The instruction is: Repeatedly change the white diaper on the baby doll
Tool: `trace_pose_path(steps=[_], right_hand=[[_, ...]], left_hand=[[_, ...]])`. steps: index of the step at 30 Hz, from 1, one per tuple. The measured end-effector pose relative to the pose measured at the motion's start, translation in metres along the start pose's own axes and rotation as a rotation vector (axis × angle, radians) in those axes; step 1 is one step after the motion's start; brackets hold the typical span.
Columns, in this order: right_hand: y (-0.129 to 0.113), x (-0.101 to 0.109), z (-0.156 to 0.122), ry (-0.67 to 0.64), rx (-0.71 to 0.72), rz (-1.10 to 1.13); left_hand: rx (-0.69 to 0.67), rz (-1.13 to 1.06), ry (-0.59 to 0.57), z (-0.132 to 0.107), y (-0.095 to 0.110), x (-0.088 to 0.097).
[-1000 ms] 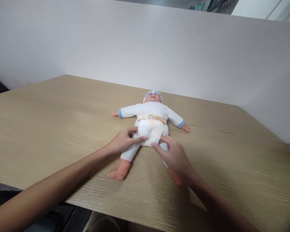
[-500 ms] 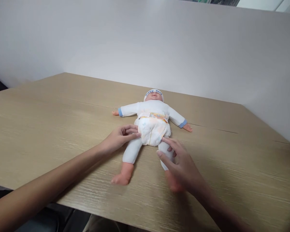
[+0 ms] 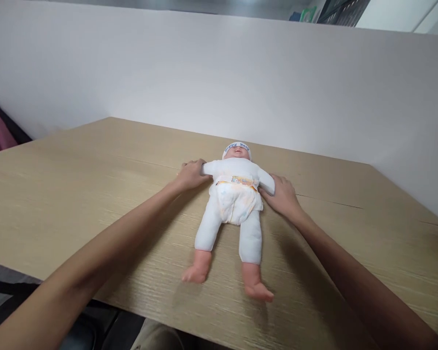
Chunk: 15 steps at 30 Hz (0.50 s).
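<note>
A baby doll [image 3: 236, 168] in a white outfit and a lettered white hat [image 3: 237, 147] lies on its back, feet toward me. Round its hips is a white diaper [image 3: 237, 201] with a printed waistband. My left hand [image 3: 192, 175] is wrapped round the doll's forearm on the left side and covers its hand. On the opposite side my right hand [image 3: 282, 194] is closed round the other forearm, with that doll hand hidden too. Both doll legs lie apart on the table, with bare feet showing.
The wooden table [image 3: 95, 194] has a thin seam running across it. A pale partition wall [image 3: 204, 73] rises behind its far edge. Something pink and black [image 3: 0, 126] stands past the left edge, and my knee [image 3: 158, 335] is below the front edge.
Both hands have left the diaper's lower sides and moved up and outward to the doll's forearms, where they have closed. The doll's legs show fully now. The view has tilted up slightly.
</note>
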State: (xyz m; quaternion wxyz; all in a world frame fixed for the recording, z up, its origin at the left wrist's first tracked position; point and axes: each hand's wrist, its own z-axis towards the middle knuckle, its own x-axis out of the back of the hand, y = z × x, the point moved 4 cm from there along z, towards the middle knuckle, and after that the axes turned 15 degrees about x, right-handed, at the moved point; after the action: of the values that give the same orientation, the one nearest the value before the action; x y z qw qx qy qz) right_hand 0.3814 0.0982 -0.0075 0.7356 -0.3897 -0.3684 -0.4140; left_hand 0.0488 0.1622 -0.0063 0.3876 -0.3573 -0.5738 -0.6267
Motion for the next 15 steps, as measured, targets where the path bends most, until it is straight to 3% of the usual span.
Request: trace_pose_path(steps=[4,7,9,12,15], right_hand=[[-0.006,-0.004,0.01,-0.022,-0.095,0.029],[-0.02,0.016,-0.011,-0.013,-0.151,0.058],[-0.034,0.037,-0.035,-0.016,-0.141,0.149],[-0.063,0.074,-0.08,-0.036,-0.063,0.467],[-0.093,0.106,-0.128,-0.09,-0.048,0.619]], left_hand=[[0.063,-0.027,-0.007,-0.004,0.017,0.006],[0.109,-0.063,-0.011,-0.042,0.02,0.025],[0.129,-0.155,-0.017,-0.091,0.017,0.043],[0.132,-0.351,-0.05,-0.193,0.005,0.064],[0.249,-0.459,-0.151,-0.304,-0.019,0.055]])
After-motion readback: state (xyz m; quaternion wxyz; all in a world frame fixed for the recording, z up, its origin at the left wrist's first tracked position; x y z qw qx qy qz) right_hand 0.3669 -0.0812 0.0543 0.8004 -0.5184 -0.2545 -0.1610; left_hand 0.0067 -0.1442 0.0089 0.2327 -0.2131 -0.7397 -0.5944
